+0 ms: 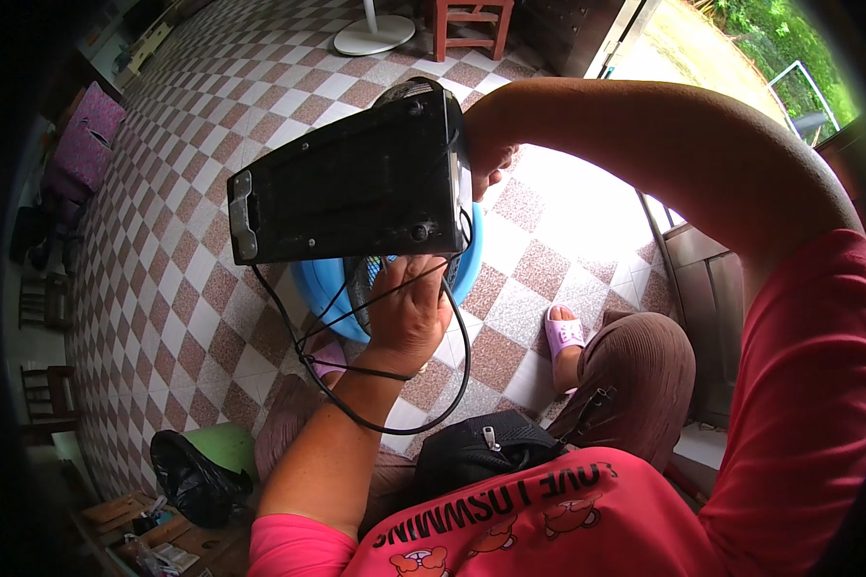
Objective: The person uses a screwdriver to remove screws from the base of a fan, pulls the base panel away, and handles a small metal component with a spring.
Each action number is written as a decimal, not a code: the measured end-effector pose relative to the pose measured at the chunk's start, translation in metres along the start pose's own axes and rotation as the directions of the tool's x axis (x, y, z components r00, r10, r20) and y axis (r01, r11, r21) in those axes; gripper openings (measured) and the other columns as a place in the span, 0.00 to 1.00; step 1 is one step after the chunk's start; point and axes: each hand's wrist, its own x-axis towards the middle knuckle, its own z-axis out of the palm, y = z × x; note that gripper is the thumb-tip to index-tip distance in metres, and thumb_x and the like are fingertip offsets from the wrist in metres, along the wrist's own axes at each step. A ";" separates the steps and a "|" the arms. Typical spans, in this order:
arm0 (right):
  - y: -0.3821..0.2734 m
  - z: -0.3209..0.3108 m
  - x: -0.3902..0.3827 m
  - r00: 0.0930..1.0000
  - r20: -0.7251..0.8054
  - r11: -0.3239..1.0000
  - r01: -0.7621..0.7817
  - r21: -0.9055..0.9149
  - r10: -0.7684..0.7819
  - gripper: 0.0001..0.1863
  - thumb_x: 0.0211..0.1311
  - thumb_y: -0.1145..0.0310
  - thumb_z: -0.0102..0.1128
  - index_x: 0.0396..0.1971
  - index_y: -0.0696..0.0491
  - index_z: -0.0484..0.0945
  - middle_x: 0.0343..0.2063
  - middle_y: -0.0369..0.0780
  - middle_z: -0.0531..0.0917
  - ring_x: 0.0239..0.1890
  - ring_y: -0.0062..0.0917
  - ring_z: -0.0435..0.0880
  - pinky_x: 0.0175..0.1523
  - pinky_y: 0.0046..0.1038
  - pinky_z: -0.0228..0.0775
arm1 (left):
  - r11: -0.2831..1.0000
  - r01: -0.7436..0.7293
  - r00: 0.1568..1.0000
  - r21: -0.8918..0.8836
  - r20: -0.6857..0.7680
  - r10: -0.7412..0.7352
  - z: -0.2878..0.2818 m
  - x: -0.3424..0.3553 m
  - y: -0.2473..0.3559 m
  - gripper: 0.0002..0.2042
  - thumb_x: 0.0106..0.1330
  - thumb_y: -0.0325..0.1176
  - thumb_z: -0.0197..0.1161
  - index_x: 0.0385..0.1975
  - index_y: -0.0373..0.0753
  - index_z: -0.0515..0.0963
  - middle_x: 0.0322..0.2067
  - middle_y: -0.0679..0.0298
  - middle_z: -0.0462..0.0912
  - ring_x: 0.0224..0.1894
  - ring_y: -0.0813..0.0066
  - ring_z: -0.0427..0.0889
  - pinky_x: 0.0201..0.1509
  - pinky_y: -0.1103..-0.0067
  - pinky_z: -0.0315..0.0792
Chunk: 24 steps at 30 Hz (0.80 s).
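A black box-shaped appliance (346,183) is held up in front of me, its flat side with screws, round feet and a metal bracket at the left end facing me. My left hand (412,308) is under its lower edge, fingers partly hidden behind it, gripping it from below. Round its far right end my right hand (491,171) curls, mostly hidden by the box and my arm. A black cable (469,356) hangs from the box and loops about my left wrist. Below stands a light blue round tub or stool (322,288), largely covered by the box.
Checkered tile floor (183,221) spreads around. A green bin with a black bag (202,466) stands at the lower left, beside a wooden rack (135,519). A white round stand base (375,36) and a red wooden stool (471,29) are at the far side. An open doorway is at upper right.
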 end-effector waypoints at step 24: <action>0.001 0.035 -0.004 0.373 -0.615 0.705 0.183 -0.685 -0.695 0.06 0.47 0.65 0.65 0.27 0.43 0.80 0.30 0.29 0.81 0.45 0.24 0.77 0.55 0.34 0.64 | 0.999 0.020 0.999 0.046 -0.049 -0.018 -0.012 -0.007 -0.012 0.28 0.40 0.17 0.62 0.47 0.35 0.64 0.53 0.49 0.69 0.46 0.55 0.72 0.50 0.69 0.67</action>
